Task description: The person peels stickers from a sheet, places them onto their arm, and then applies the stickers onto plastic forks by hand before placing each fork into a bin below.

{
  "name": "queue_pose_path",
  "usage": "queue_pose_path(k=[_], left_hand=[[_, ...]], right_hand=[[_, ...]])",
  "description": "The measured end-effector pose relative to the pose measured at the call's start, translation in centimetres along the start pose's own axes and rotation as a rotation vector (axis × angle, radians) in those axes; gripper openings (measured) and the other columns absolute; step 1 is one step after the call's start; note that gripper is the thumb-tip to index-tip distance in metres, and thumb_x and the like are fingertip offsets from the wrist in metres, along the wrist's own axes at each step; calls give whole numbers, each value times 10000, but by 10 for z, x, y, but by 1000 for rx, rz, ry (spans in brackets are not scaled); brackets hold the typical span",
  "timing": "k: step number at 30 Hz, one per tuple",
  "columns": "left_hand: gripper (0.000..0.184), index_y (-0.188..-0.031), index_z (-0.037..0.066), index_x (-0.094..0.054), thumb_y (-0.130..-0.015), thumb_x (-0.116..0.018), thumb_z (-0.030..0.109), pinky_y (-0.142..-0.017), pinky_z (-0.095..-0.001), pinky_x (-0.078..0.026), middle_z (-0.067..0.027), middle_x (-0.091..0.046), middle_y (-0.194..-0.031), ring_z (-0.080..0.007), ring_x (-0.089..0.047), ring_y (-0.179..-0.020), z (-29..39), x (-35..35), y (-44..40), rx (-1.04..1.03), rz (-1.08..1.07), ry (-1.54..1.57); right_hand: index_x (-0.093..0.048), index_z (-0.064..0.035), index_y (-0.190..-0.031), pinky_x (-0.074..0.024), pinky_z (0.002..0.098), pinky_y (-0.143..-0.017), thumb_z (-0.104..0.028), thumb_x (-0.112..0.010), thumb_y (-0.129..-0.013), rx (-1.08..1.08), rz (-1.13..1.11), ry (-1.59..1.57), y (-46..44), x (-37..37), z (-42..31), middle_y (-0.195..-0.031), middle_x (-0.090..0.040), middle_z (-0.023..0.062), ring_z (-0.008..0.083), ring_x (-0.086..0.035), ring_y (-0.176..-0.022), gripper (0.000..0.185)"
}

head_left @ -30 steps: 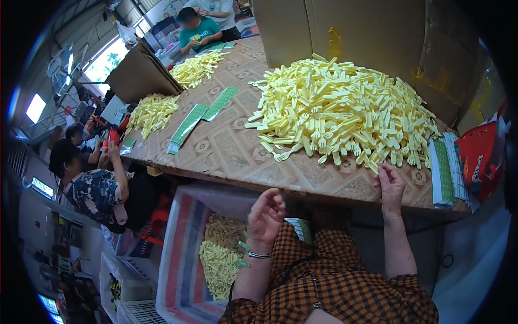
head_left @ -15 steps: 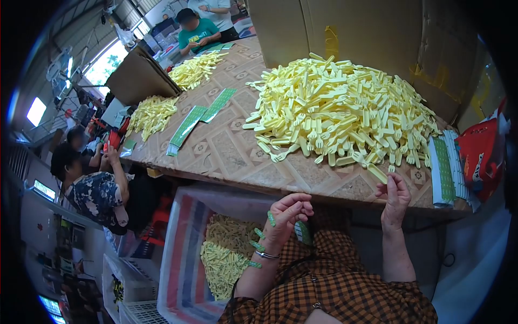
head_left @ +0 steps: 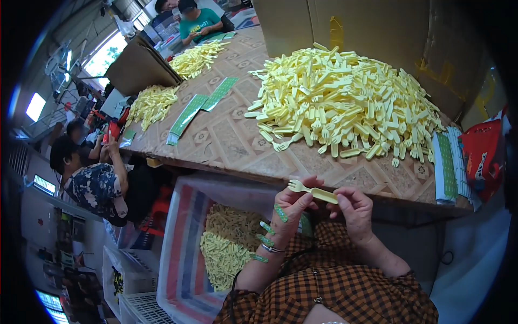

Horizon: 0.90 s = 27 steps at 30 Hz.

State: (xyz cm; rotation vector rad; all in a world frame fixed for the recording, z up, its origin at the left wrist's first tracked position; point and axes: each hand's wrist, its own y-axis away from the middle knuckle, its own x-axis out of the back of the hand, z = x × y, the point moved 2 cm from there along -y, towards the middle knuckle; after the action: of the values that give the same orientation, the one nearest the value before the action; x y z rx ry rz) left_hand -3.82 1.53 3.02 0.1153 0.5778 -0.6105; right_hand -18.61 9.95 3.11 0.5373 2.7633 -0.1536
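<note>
Both hands meet over the table's front edge on one pale yellow fork (head_left: 322,195). My left hand (head_left: 292,209) pinches it near its tines, which point left. The thumb and fingers of my right hand (head_left: 355,212) close on the handle end. Several green patterned strips (head_left: 280,213) stick to the back of my left hand and wrist. Beyond my hands a large heap of yellow forks (head_left: 345,102) lies on the patterned table (head_left: 226,141).
Left of my lap is a striped lined bin (head_left: 183,243) with small pieces. Green sheets (head_left: 189,116) lie mid-table, more sheets (head_left: 445,167) and a red bag (head_left: 482,156) at right. Cardboard (head_left: 367,32) stands behind the heap. Co-workers sit left (head_left: 97,186) and far back (head_left: 199,26).
My right hand has moved left and down from the heap's edge with a fork. My left hand has come up to it and closed on it.
</note>
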Motion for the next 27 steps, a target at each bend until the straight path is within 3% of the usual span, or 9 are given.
queue_pose_path(k=[6, 8, 9, 11, 12, 14, 17, 21, 27], left_hand=[[209, -1097, 0, -649, -912, -630, 93, -710, -214, -512, -83, -682, -1050, -93, -627, -829, 2, 6, 2, -25, 55, -96], [189, -1074, -6, -649, -910, -613, 82, -723, -226, -519, -69, -681, -1015, -103, -636, -823, 1, 5, 1, -12, 108, -151], [189, -1079, -14, -641, -915, -600, 70, -731, -239, -523, -65, -679, -1007, -117, -642, -820, 0, 7, 1, -25, 114, -233], [185, -1084, -23, -641, -930, -577, 57, -726, -235, -521, -65, -683, -983, -105, -639, -812, -3, 4, 1, -52, 101, -148], [216, -1115, -48, -621, -934, -562, 56, -817, -280, -518, -122, -660, -1084, -167, -642, -919, -5, 9, 2, -33, 45, -159], [254, -1170, -45, -604, -951, -549, 70, -747, -261, -539, -137, -658, -1120, -160, -658, -884, -7, 13, 4, 0, 21, -94], [270, -1194, -39, -595, -947, -555, 62, -750, -256, -539, -140, -656, -1133, -164, -660, -900, -11, 16, 3, 11, 48, -103], [300, -1213, -28, -589, -923, -592, 50, -815, -269, -533, -157, -649, -1153, -168, -652, -952, -14, 16, 3, 34, 20, -24], [316, -1197, -25, -606, -891, -642, 46, -771, -236, -524, -124, -671, -1110, -142, -645, -946, -17, 11, 4, 21, -1, -34]], right_hand=[[-604, 0, -1107, -550, 213, -644, -51, -585, -935, -73, -138, -80, -1, -6, 9, -956, -668, 62, 91, -646, -793, 180], [-599, -10, -1135, -528, 209, -663, -51, -672, -871, -53, -178, 55, 0, -7, 11, -976, -664, 31, 70, -625, -831, 277], [-600, -3, -1133, -509, 200, -646, -41, -685, -854, 65, -136, 195, -1, -10, 15, -955, -660, 24, 56, -609, -786, 294], [-602, 6, -1131, -492, 198, -609, -26, -656, -870, 14, -113, 227, 2, -13, 9, -905, -652, 19, 48, -582, -721, 269], [-596, 7, -1143, -494, 193, -610, -35, -634, -892, -38, -112, 193, 1, -14, 8, -890, -650, 17, 48, -583, -719, 257], [-582, 16, -1161, -493, 187, -600, -75, -596, -931, -83, -138, 102, 0, -9, 11, -876, -654, 38, 55, -586, -691, 248], [-553, 47, -1198, -497, 199, -564, -246, -470, -1008, -187, -277, -45, -2, -6, 16, -880, -663, 113, 95, -598, -635, 359], [-558, 31, -1191, -492, 189, -539, -311, -422, -1025, -273, -269, -174, -2, -6, 18, -792, -657, 109, 101, -601, -613, 403], [-566, 23, -1157, -495, 191, -528, -309, -419, -1028, -305, -254, -196, -1, -7, 22, -815, -645, 92, 102, -610, -636, 385]])
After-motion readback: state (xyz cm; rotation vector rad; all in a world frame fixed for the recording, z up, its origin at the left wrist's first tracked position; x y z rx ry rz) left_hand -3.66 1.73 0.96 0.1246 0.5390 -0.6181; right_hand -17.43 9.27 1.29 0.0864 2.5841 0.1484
